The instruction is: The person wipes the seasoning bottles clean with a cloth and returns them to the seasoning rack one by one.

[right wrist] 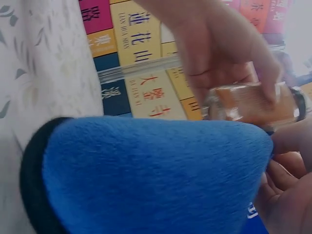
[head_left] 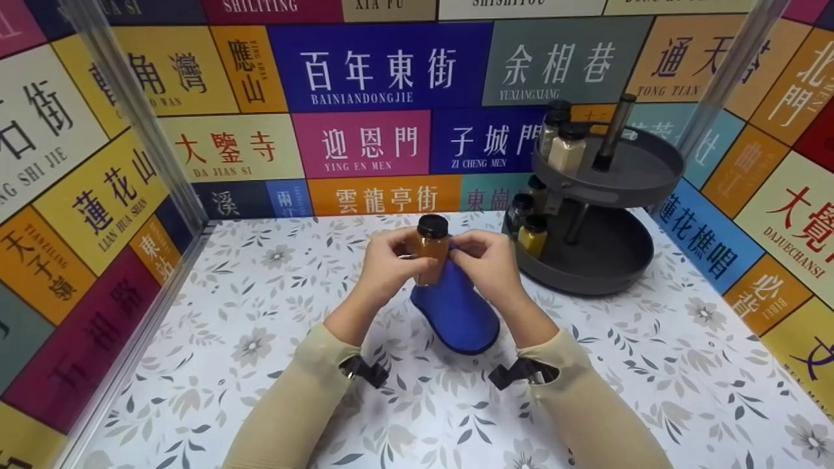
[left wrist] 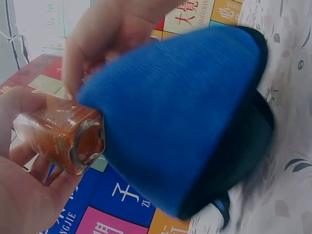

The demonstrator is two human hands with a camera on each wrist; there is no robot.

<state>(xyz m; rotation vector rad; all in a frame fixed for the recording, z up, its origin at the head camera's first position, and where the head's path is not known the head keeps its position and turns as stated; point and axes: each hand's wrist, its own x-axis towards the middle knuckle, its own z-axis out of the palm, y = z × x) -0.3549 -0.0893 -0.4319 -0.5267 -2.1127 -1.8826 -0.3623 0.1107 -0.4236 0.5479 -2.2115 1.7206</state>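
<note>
In the head view my left hand (head_left: 380, 266) grips a glass spice jar (head_left: 431, 253) with a black lid and orange-brown powder, held upright above the table. The jar's clear base (left wrist: 89, 145) faces the camera in the left wrist view. Beside it, my right hand (head_left: 496, 266) pinches the narrow top end of a blue cloth mitt (head_left: 461, 318) with dark edging. The mitt hangs down from those fingers, its wide end lowest. A dark opening and a small loop show at that end in the left wrist view. Jar and mitt are close together; whether they touch I cannot tell.
A dark grey two-tier round rack (head_left: 609, 264) stands at the back right. Pale-filled jars (head_left: 567, 153) sit on its upper tier, and a yellow-filled jar (head_left: 532, 238) is among those below. Sign-covered panels (head_left: 378, 65) enclose the floral-patterned table (head_left: 247, 391) at the back and sides.
</note>
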